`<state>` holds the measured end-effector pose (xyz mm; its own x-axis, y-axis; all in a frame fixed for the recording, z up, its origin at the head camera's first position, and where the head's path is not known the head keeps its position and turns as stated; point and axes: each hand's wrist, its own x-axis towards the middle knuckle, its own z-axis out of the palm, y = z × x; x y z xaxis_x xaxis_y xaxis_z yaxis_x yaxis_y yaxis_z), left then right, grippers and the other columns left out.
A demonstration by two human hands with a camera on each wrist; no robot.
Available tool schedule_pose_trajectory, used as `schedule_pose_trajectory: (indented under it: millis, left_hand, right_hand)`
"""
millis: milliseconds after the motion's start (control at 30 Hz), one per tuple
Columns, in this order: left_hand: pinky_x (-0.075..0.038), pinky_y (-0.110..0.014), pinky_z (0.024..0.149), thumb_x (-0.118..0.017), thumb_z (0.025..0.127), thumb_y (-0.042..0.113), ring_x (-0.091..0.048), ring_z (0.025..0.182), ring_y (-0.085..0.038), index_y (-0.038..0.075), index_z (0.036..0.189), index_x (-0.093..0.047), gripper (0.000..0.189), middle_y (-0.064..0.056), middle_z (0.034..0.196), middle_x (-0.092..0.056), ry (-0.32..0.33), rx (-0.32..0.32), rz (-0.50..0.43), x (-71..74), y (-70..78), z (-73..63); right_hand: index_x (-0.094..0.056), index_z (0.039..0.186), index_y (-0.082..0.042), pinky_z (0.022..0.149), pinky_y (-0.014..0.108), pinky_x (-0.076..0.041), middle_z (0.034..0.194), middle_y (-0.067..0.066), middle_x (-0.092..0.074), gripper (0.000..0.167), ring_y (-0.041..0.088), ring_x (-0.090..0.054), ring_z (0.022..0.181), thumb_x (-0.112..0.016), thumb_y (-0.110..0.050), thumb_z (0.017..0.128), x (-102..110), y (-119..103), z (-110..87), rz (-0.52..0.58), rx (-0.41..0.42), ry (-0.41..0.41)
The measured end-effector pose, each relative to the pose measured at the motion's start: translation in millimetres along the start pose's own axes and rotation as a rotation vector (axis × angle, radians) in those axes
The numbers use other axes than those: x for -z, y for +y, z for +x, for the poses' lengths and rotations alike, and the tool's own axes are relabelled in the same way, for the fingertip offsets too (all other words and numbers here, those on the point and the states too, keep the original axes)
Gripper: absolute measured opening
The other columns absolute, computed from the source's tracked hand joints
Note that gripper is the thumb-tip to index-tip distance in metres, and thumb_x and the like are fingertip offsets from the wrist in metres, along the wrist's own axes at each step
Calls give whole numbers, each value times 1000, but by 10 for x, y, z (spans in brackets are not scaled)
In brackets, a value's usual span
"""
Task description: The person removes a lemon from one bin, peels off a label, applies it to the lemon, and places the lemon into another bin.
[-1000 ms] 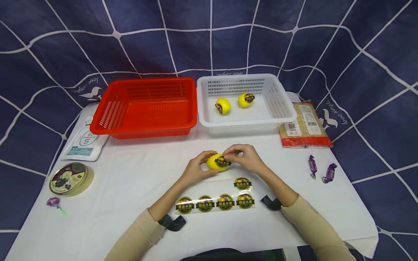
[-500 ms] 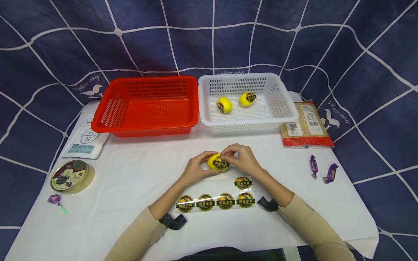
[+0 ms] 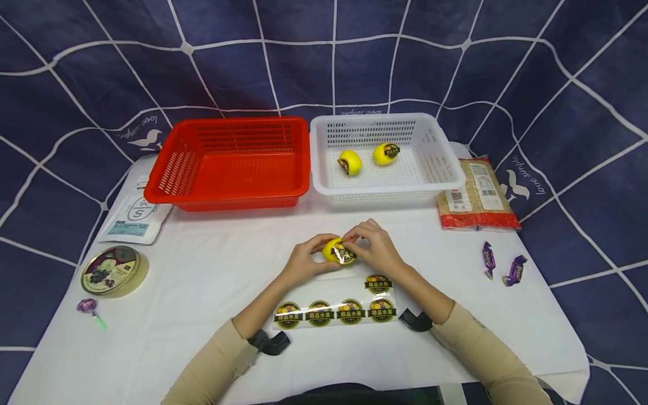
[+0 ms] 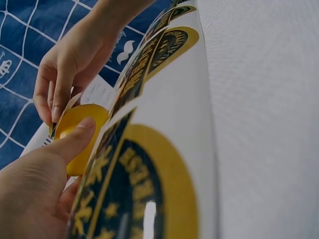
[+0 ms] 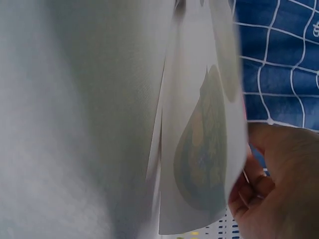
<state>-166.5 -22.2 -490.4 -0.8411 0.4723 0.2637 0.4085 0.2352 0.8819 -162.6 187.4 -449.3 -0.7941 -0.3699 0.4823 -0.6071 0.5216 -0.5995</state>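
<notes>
My left hand (image 3: 304,262) grips a yellow lemon (image 3: 329,250) over the middle of the table, thumb along the near side and fingers round the back. A black and gold fruit label sticker (image 3: 344,256) lies across the lemon's right side, shiny with glare. With thumb and forefinger, my right hand (image 3: 378,247) pinches that sticker at its upper right edge. The left wrist view shows the left thumb pressed on the lemon (image 4: 75,117) and the right fingertips at its far side. Just below both hands lies the sticker sheet (image 3: 329,289), with several stickers on it.
At the back stand a red basket (image 3: 228,201) and a white basket (image 3: 390,189) holding two stickered lemons (image 3: 350,162). To the right are a grain bag (image 3: 476,194) and wrapped candies (image 3: 488,260). A white pouch (image 3: 134,216), round tin (image 3: 113,273) and lollipop (image 3: 88,306) lie left.
The lemon has turned slightly in the left hand and the sticker lies flatter round it, now catching glare. Right fingers have shifted slightly left along the sticker's edge. The head view has drifted a little.
</notes>
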Motion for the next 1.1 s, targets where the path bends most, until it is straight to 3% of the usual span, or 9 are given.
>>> schedule_pose_trajectory:
  millis: [167,333,567,767,867,967,1100]
  left_hand:
    - [-44,-27,95,-81,69,20,-59,106,-12,21,124,-55,60,2,121,-60,-4,18,2,-7,-73,7]
    - [-44,-26,95,-80,71,23,-59,106,-11,21,124,-55,59,2,122,-59,-2,11,24,-5,-56,6]
    - [-44,-25,95,-81,70,24,-57,108,-11,22,124,-55,60,4,122,-58,-7,22,37,-6,-27,31]
    - [-44,-24,95,-81,70,22,-57,108,-11,20,124,-55,60,3,122,-59,-4,31,8,3,-16,35]
    - [-43,-26,96,-80,72,22,-57,108,-11,21,128,-50,63,3,124,-57,-17,-2,25,10,-21,32]
    - [-39,-32,101,-75,78,27,-50,116,-11,24,135,-42,66,4,130,-51,-50,-72,95,11,-17,23]
    - [-35,-36,104,-68,84,34,-43,122,-12,24,134,-46,55,6,132,-48,-57,-153,164,-13,-21,17]
  right_hand:
    - [-69,94,-15,77,33,-41,100,-1,-58,16,17,-46,92,-74,-22,80,-5,30,-15,-49,3,16]
    - [-68,104,-15,92,36,-45,111,2,-58,29,17,-52,105,-75,-25,78,-10,64,-52,50,22,-60]
    - [-67,109,-12,77,29,-53,112,0,-60,39,14,-57,101,-79,-25,74,22,145,-72,107,70,-169]
    - [-60,115,-8,86,27,-51,118,3,-59,46,18,-55,110,-79,-20,74,47,212,-85,234,32,-228]
    - [-58,113,-8,87,29,-50,118,5,-59,45,21,-54,112,-79,-14,74,48,237,-97,329,-12,-238]
    - [-58,113,-9,88,29,-49,119,5,-58,43,22,-54,113,-78,-13,75,47,248,-99,351,-31,-247]
    - [-57,116,-12,90,30,-49,119,0,-59,45,19,-54,113,-76,-24,77,62,243,-88,250,-37,-272]
